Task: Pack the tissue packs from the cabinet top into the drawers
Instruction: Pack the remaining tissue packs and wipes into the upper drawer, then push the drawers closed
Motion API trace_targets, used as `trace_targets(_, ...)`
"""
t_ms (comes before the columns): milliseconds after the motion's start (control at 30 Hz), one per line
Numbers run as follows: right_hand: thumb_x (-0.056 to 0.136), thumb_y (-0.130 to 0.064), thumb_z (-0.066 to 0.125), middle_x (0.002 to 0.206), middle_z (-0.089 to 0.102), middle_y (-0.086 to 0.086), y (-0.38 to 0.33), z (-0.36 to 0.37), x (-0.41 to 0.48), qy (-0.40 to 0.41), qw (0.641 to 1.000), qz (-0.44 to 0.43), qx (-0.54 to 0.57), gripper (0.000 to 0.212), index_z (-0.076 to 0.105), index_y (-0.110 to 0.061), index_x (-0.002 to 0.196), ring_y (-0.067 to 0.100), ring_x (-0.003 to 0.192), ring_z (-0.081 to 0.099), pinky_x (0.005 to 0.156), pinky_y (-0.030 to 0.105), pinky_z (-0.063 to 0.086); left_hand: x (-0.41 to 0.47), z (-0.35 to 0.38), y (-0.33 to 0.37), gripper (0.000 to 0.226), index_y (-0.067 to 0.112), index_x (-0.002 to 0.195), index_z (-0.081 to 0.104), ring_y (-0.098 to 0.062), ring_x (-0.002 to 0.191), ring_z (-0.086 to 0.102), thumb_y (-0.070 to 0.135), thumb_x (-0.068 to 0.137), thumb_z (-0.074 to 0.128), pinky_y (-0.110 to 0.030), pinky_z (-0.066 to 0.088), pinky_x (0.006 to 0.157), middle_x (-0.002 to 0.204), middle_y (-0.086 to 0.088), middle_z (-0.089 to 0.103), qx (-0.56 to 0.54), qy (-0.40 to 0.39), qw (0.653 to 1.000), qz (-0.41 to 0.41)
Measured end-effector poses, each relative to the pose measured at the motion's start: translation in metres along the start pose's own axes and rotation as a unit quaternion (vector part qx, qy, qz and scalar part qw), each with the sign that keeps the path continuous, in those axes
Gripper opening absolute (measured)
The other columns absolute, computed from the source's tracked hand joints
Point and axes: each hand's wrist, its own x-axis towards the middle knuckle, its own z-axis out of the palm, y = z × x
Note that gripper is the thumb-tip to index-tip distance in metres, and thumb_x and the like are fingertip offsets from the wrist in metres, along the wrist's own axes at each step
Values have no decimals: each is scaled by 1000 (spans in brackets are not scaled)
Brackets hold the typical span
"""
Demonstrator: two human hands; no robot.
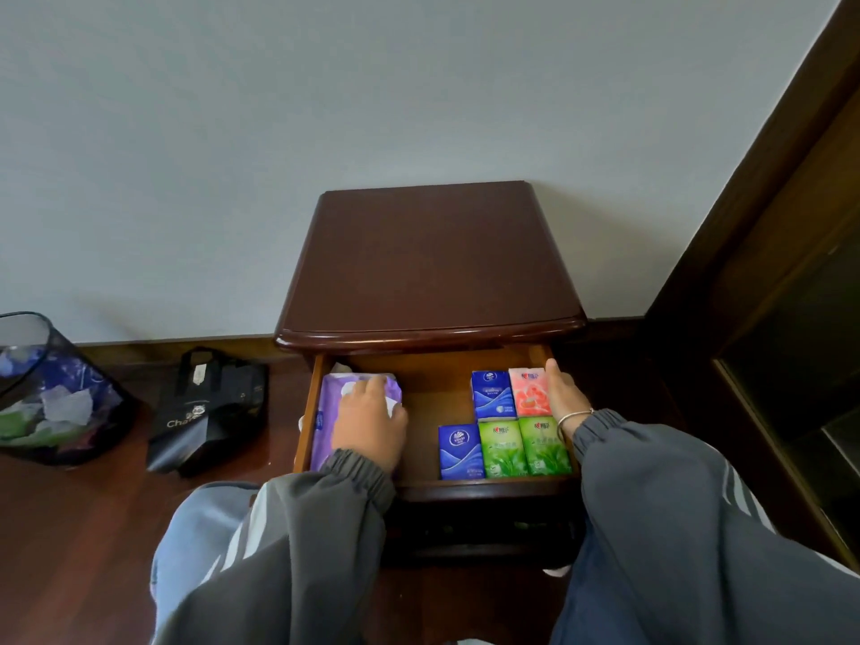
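Head view showed the packing near done, I judged; every tissue pack in sight lay in the open drawer (306, 412); the left hand (370, 423) pressed flat on the purple pack (325, 412) at 9 o'clock; the right hand (564, 394), fingers straight, touched the pink pack (528, 393) at 3 o'clock.

Dark cabinet top (428, 263), polished wood, real gloss on it! Paler, matt wood inside the drawer (437, 402). Tissue packs (544, 446) in shiny plastic film. Grey cloth sleeves (325, 528), smooth lacquered wooden floor (93, 528).
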Motion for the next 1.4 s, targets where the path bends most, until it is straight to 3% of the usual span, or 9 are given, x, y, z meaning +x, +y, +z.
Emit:
trace_targets(133, 98, -52, 16, 122, 57, 19, 1, 1, -3, 15, 1000, -3, -6, 62, 45, -7, 131, 33, 110, 54, 79, 30, 32, -3, -4, -27, 72, 16, 149, 24, -30, 141, 26, 51, 91, 51, -39, 30, 112, 154, -9, 27, 218, -38, 975, 17)
trace_targets(400, 97, -52, 17, 121, 57, 20, -4, 1, -6, 13, 1000, -1, -6, 62, 45, -7, 130, 34, 108, 55, 80, 31, 34, -3, 19, -34, 63, 22, 154, 5, -37, 148, 6, 49, 101, 26, -48, 20, 117, 162, -11, -7, 115, -205, 969, -77)
trace_targets(600, 94, -49, 39, 145, 37, 17, -8, -12, -23, -9, 993, -85, -85, 68, 22, -6, 144, 32, 133, 37, 107, 41, 32, -16, -10, -44, 82, 38, 152, -3, -20, 148, -16, 74, 86, 28, -51, 3, 118, 159, 7, -23, 164, -109, 970, 140)
trace_targets(700, 76, -72, 48, 159, 0, -3, -3, -25, -52, -64, 919, -270, -279, 100, -1, -24, 149, 17, 146, -5, 115, 51, 5, -27, -29, -68, 107, 41, 149, -13, -24, 145, -17, 92, 66, 31, -59, 2, 113, 157, 5, -20, 230, -89, 923, 295)
trace_targets(833, 51, -90, 44, 155, -20, -10, 17, -25, -81, -153, 767, -400, -478, 126, -18, -34, 145, 10, 134, -33, 112, 44, -12, -33, -44, -81, 122, 21, 149, 34, -36, 139, 32, 89, 50, 57, -62, 31, 99, 154, -15, 31, 366, -67, 858, 354)
trace_targets(933, 59, -79, 57, 157, -18, -6, 23, -20, -85, -126, 725, -416, -535, 123, -14, -30, 147, 10, 129, -34, 111, 44, -14, -26, -45, -81, 125, 18, 143, 46, -38, 130, 48, 89, 42, 62, -67, 34, 94, 146, -16, 47, 393, -44, 848, 354)
trace_targets(1033, 49, -80, 62, 158, -3, 1, 14, -23, -87, -31, 703, -466, -536, 129, 2, -27, 150, 22, 141, -14, 111, 52, -1, -22, -42, -84, 126, 20, 147, 34, -38, 138, 38, 88, 44, 61, -72, 22, 98, 151, -16, 39, 384, -7, 849, 362)
trace_targets(1167, 29, -85, 64, 155, 24, 9, 1, -26, -83, 62, 714, -459, -525, 144, 16, -20, 148, 31, 142, 21, 103, 61, 27, -8, -46, -80, 133, 18, 147, 29, -37, 141, 32, 84, 39, 69, -74, 28, 97, 152, -19, 35, 361, 32, 878, 313)
trace_targets(1400, 39, -77, 71, 159, -4, 6, -41, -16, -33, 126, 777, -391, -476, 146, -15, -27, 146, 27, 146, -5, 110, 60, 5, 45, -40, -56, 127, 18, 151, 26, -36, 144, 26, 69, 48, 80, -67, 19, 107, 157, -17, 25, 340, 86, 909, 224)
